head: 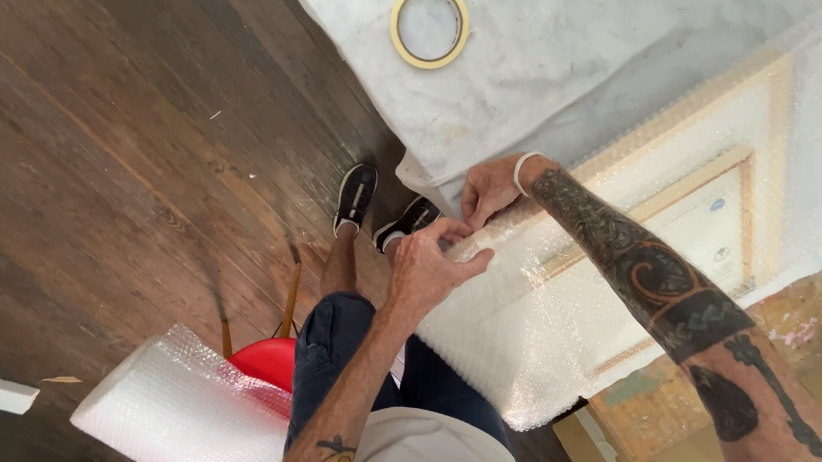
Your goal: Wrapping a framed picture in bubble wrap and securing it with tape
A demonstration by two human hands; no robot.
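Right hand (pixel 488 188), left hand (pixel 428 268) pinching bubble-wrapped frame (pixel 674 216) edge

Bright, even daylight, soft shadows, glare on the bubble wrap (pixel 519 362), edges slightly stretched.

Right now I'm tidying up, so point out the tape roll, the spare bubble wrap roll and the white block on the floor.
tape roll (pixel 395 29): head view, left side of its yellow ring.
bubble wrap roll (pixel 178 410): head view, middle of its side.
white block (pixel 9 396): head view, its top face.
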